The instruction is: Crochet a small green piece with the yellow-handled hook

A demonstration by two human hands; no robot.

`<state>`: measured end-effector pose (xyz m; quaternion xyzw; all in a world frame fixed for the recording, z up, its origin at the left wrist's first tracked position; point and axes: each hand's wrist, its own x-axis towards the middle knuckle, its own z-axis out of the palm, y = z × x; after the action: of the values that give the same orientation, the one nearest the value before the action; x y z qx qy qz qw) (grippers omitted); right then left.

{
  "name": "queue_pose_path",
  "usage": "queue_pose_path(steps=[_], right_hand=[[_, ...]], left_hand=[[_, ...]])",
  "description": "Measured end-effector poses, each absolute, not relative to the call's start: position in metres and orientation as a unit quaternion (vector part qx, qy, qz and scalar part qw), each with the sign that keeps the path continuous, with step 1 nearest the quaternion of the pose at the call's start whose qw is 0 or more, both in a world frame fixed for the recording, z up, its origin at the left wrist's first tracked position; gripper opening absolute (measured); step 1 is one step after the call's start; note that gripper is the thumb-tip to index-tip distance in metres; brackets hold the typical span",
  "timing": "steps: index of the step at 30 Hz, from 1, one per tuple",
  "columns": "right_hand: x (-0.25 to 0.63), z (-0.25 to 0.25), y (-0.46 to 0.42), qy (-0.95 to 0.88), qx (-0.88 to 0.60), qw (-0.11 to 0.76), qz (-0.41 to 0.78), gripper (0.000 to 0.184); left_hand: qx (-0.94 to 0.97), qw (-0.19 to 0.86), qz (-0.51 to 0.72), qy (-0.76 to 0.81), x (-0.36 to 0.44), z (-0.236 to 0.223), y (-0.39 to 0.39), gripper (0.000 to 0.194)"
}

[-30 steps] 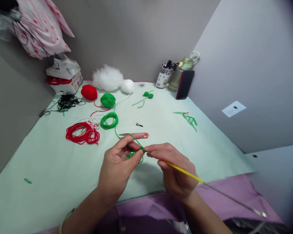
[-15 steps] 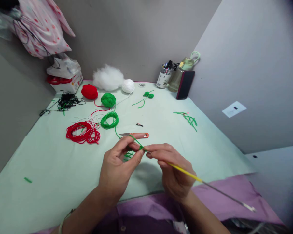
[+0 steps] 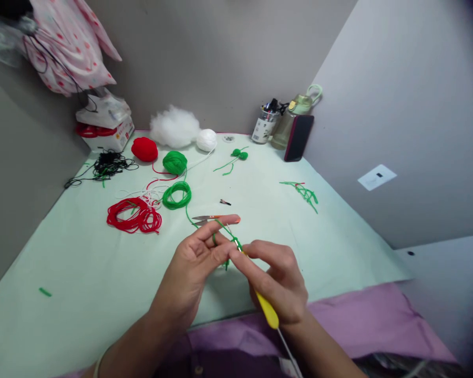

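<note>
My left hand [image 3: 197, 257] pinches a small piece of green crochet work [image 3: 236, 244] between thumb and fingers, with green yarn running over its raised index finger. My right hand [image 3: 278, 278] is closed around a crochet hook [image 3: 267, 310] with a yellow handle; its metal tip is in or against the green stitches. The hook slants down toward me, its lower shaft leaving the bottom of the view. Just beyond the left fingertips lies a pair of thread snips [image 3: 205, 217], partly covered by the index finger. The yarn leads back to a green coil [image 3: 177, 195].
Behind are a green yarn ball [image 3: 175, 163], a red ball [image 3: 144, 149], a white ball [image 3: 207, 140] and white stuffing [image 3: 175, 126]. Red yarn loops [image 3: 134, 215] lie left. A phone [image 3: 299, 138] leans on a bottle [image 3: 283, 131] by the right wall. Green scraps [image 3: 305, 195] lie right.
My right hand has turned the hook steeper, so its yellow handle now points down toward me. The hook's tip has come into the green work, and both hands have shifted slightly.
</note>
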<state>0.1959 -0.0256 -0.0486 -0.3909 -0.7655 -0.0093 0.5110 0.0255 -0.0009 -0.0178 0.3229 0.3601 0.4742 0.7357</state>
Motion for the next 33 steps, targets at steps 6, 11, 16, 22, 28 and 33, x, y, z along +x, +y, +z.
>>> queue_pose_path(steps=[6, 11, 16, 22, 28, 33], right_hand=[[0.194, -0.038, -0.020, -0.661, -0.377, 0.618, 0.199, 0.029], [0.194, -0.035, -0.016, -0.537, -0.360, 0.675, 0.355, 0.019], [0.190, -0.036, -0.011, -0.507, -0.329, 0.666, 0.437, 0.015], [0.188, -0.039, -0.009, -0.517, -0.333, 0.648, 0.449, 0.015], [0.189, -0.039, -0.008, -0.513, -0.341, 0.649, 0.446, 0.017], [0.189, -0.038, -0.008, -0.506, -0.350, 0.644, 0.455, 0.019]], left_hand=[[0.317, 0.719, 0.494, 0.372, 0.019, -0.017, 0.001, 0.041], [0.390, 0.661, 0.506, 0.392, 0.011, -0.022, -0.001, 0.032], [0.411, 0.658, 0.489, 0.398, 0.018, -0.020, -0.005, 0.035], [0.407, 0.665, 0.479, 0.403, 0.021, -0.022, -0.001, 0.038], [0.396, 0.672, 0.479, 0.403, 0.019, -0.024, -0.001, 0.035], [0.412, 0.670, 0.471, 0.399, 0.017, -0.023, 0.000, 0.029]])
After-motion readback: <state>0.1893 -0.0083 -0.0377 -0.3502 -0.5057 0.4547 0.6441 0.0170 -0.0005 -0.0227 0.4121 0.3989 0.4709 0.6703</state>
